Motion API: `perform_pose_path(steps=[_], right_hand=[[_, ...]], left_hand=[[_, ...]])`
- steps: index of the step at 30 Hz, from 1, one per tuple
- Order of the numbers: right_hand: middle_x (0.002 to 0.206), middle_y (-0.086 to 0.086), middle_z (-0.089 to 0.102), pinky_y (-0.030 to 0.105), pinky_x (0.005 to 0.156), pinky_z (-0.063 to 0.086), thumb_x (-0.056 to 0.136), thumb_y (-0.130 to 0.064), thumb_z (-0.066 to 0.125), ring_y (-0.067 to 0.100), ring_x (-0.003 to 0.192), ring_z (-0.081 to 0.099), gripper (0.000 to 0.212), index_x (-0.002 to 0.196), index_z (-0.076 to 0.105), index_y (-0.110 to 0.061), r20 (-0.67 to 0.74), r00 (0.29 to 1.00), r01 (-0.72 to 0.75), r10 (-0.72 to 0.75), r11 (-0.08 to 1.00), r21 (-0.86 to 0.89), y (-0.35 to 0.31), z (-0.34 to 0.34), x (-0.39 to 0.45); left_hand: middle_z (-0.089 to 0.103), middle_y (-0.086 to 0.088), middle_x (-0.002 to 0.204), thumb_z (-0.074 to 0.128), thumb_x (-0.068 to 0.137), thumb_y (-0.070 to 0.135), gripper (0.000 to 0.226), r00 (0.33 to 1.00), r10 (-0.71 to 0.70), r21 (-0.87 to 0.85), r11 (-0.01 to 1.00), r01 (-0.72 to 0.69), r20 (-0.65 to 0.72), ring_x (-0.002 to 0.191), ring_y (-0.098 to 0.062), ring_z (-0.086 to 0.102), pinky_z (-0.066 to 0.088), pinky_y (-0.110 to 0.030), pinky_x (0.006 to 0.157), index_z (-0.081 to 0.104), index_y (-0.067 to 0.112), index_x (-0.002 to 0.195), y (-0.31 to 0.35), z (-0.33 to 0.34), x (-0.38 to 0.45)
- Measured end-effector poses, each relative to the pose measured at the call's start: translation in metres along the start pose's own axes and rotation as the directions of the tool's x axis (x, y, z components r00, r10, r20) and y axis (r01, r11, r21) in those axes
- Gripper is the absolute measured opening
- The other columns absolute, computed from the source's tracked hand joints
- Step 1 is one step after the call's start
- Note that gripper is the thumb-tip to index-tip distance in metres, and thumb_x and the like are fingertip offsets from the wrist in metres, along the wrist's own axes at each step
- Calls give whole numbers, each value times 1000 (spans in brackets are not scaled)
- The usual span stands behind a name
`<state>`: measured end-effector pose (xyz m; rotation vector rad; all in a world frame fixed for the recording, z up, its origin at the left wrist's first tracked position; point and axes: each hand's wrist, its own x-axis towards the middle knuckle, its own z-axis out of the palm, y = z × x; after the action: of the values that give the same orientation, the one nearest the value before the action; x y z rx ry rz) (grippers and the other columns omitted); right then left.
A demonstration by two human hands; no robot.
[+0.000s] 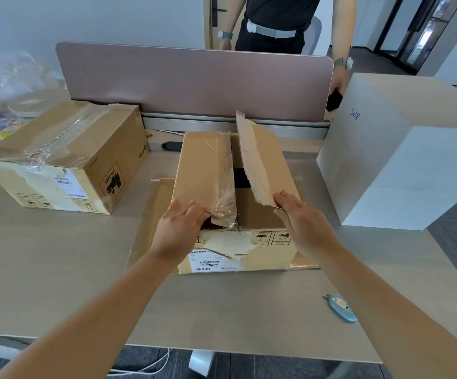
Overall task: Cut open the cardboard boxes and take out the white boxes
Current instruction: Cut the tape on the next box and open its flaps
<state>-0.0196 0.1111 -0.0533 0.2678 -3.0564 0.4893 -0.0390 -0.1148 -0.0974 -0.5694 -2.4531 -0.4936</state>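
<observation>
Right in front of the person, near the middle of the surface (57,269), sat the cardboard box (235,214), its long axis running away from the body toward the pink divider (194,80). Its two top flaps were parted along that axis. The left hand (179,231) had its fingers curled over the near edge of the left flap (205,173), which lay almost flat, while the right hand (301,220) pressed with straight fingers against the near corner of the right flap (260,160), which stood tilted up and outward. Both hands were about equally near, one on each side of the gap. Through the gap only a dark patch and a brown inner panel showed; what the box held could not be told. In my judgement the flaps needed spreading sideways, away from the centre line, before anything could come out. A second cardboard box (66,160), still taped, lay well apart to the left, contents hidden. A big white box (402,154) stood on the right. A small blue cutter (341,307) lay near the right forearm, untouched. Another person (276,20) stood beyond the divider.
</observation>
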Motion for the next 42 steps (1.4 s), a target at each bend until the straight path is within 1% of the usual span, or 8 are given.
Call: perform_pose_path(steps=[9,16,19,23,31,35,38,42], right_hand=[[152,3,27,28,108,24,99,-29,28,20,139,27,48,144,28,-12,66,998,6,-4,999,-44,2,0,0],[152,5,28,28,108,24,99,-29,27,21,139,28,47,143,29,-12,62,998,15,-12,999,-53,2,1,1],[152,4,27,29,109,24,99,-30,27,20,140,26,48,144,28,-13,61,998,6,-3,999,-54,3,2,2],[152,4,26,30,111,24,99,-30,28,21,141,26,48,144,28,-14,54,998,-12,15,999,-39,3,4,3],[147,10,36,37,108,32,87,-41,17,28,135,37,64,139,38,-10,-30,1000,-5,5,1000,3,1,7,5],[147,10,36,37,108,32,88,-42,16,27,135,36,65,139,38,-10,-34,999,-11,11,1000,1,-1,6,7],[142,14,43,41,104,37,86,-46,19,33,129,44,68,135,44,-6,-78,997,18,-17,1000,12,0,8,6],[146,10,38,35,104,35,94,-39,21,27,134,39,57,138,39,-9,-36,999,3,-2,1000,30,-1,5,6]], left_hand=[[73,-7,91,59,74,44,45,926,204,170,949,-267,318,87,-30,70,51,-55,74,70,4,93,-13,-3,12],[63,1,112,41,88,56,54,902,-32,75,997,0,430,98,-25,55,38,-26,73,57,19,124,-9,-3,25],[67,-2,71,76,71,17,18,930,191,109,966,-235,315,60,-18,64,45,-21,47,72,8,86,-7,2,23],[56,-1,49,83,42,-6,29,897,323,178,905,-386,302,39,-15,53,41,-18,31,64,6,60,-18,14,19],[50,-1,46,78,49,-11,27,933,276,81,950,-302,230,37,-16,47,40,-21,29,58,6,56,-24,20,17],[48,-2,42,66,66,-1,17,944,294,66,950,-307,148,34,-16,45,36,-20,26,56,6,54,-20,15,23],[56,-3,49,45,95,19,42,943,308,52,947,-316,126,41,-18,54,42,-24,30,62,5,59,-27,20,20],[64,-3,58,46,85,22,33,886,424,53,896,-440,185,49,-18,61,46,-22,35,69,5,68,-30,10,25]])
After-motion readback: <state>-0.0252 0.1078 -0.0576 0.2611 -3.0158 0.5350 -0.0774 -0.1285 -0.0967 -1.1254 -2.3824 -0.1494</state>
